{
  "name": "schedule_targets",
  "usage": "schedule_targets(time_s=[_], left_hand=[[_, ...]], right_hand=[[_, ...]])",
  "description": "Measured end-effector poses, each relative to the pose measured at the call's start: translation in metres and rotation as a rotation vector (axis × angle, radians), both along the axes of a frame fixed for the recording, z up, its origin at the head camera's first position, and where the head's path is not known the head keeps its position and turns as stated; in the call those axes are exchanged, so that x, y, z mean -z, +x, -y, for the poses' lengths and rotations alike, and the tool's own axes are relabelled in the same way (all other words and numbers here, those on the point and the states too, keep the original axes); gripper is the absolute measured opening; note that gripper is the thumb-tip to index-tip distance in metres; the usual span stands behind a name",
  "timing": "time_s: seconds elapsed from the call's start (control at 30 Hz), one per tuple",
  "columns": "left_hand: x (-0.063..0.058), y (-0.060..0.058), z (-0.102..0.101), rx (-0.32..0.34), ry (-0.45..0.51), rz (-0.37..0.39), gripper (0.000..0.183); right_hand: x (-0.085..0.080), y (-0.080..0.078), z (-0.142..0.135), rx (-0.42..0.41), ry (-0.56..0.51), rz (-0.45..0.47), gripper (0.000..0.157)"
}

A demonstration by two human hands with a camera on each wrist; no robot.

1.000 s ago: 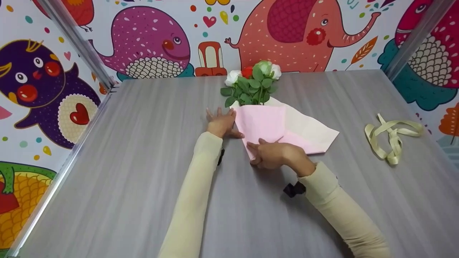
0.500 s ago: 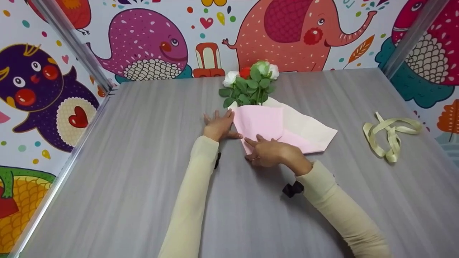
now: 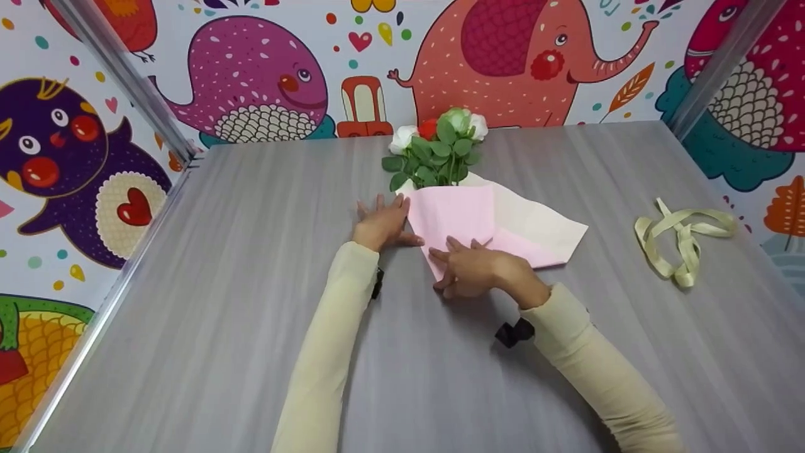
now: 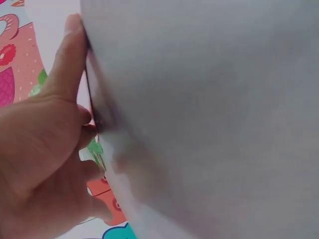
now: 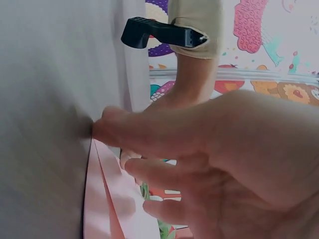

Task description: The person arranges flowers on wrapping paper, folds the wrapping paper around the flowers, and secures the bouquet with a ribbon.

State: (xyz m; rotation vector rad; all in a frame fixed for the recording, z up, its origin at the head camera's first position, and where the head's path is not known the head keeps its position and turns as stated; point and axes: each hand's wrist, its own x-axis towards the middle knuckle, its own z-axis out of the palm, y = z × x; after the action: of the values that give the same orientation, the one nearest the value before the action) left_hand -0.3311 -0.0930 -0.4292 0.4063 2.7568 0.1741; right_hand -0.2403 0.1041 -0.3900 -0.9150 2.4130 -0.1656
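A bouquet of white, red and pale green roses (image 3: pixel 438 129) with green leaves (image 3: pixel 434 157) lies at the table's far middle. Pink wrapping paper (image 3: pixel 456 211) is folded over its stems, which are hidden, and a cream-sided flap (image 3: pixel 534 220) spreads to the right. My left hand (image 3: pixel 383 225), fingers spread, rests along the paper's left edge. With its fingers extended, my right hand (image 3: pixel 475 270) presses on the paper near its narrow lower end. In the right wrist view, the right thumb (image 5: pixel 112 124) touches the tabletop at the paper's tip (image 5: pixel 94 154).
A loose cream ribbon (image 3: pixel 685 245) lies on the right side of the grey table (image 3: pixel 220 314). Printed animal panels (image 3: pixel 264 75) stand at the back and sides, with metal posts (image 3: pixel 126 82) in the corners. A black camera mount (image 3: pixel 514 332) sits on the right wrist.
The head view has shifted slightly. Both hands stay at the paper in nearly the same places, and the folded paper and roses look unchanged.
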Motion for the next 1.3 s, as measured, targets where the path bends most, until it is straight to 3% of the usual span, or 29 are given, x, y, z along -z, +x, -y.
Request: schedule_targets(time_s=[0.27, 0.47, 0.63, 0.8, 1.0, 1.13, 1.3], left_hand=[[-0.003, 0.002, -0.004, 0.013, 0.167, 0.084, 0.093], [-0.005, 0.021, -0.033, 0.038, 0.133, 0.035, 0.087], [-0.006, 0.044, -0.056, 0.047, 0.067, -0.004, 0.083], [-0.008, 0.058, -0.073, 0.079, 0.035, -0.035, 0.084], [0.001, 0.057, -0.075, 0.119, 0.071, 0.018, 0.079], [0.007, 0.052, -0.071, 0.133, 0.105, 0.033, 0.074], [0.006, 0.052, -0.073, 0.135, 0.111, 0.031, 0.073]], right_hand=[[-0.021, -0.006, -0.021, 0.085, -0.219, -0.053, 0.043], [-0.035, -0.008, -0.052, 0.24, -0.282, -0.153, 0.051], [-0.024, -0.011, -0.072, 0.335, -0.315, -0.186, 0.06], [-0.01, -0.017, -0.092, 0.53, -0.323, -0.181, 0.066], [0.005, -0.017, -0.122, 0.698, -0.363, -0.182, 0.071], [0.013, -0.016, -0.145, 0.74, -0.319, -0.156, 0.078], [0.025, -0.017, -0.167, 0.767, -0.215, -0.16, 0.078]])
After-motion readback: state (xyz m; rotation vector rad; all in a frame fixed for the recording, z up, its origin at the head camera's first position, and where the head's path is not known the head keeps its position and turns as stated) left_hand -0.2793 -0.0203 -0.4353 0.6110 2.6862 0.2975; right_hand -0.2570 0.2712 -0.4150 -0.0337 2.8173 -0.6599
